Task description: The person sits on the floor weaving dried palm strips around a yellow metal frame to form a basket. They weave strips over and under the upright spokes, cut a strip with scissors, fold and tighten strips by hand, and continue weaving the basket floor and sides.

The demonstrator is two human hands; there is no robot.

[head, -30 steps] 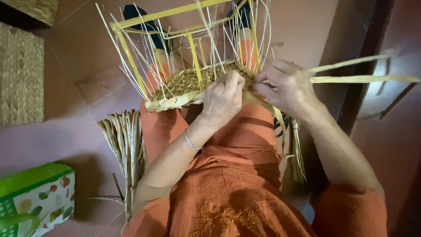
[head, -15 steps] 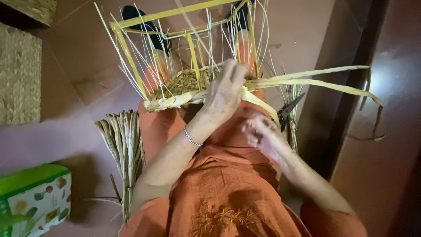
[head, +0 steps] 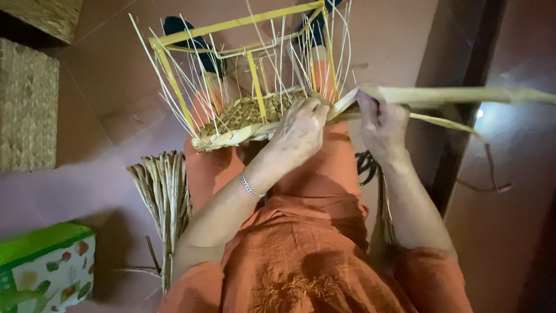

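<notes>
On lap, resting across orange-clad thighs: half-woven basket (head: 249,119) on yellow frame (head: 231,35), thin upright stakes fanning away from body. Left hand (head: 298,130) closed on near rim at weave edge. Right hand (head: 382,124) pinching flat leaf strip (head: 457,94); strip's long axis horizontal, running rightward from rim. Right hand nearer strip's free length. Versus 0.5 s ago: right hand raised from lap to rim, strip pulled straight.

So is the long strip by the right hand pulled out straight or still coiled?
Straight: the long strip runs level from the basket rim out past the frame's right edge, pinched by the right hand; the left hand presses the rim.
</notes>
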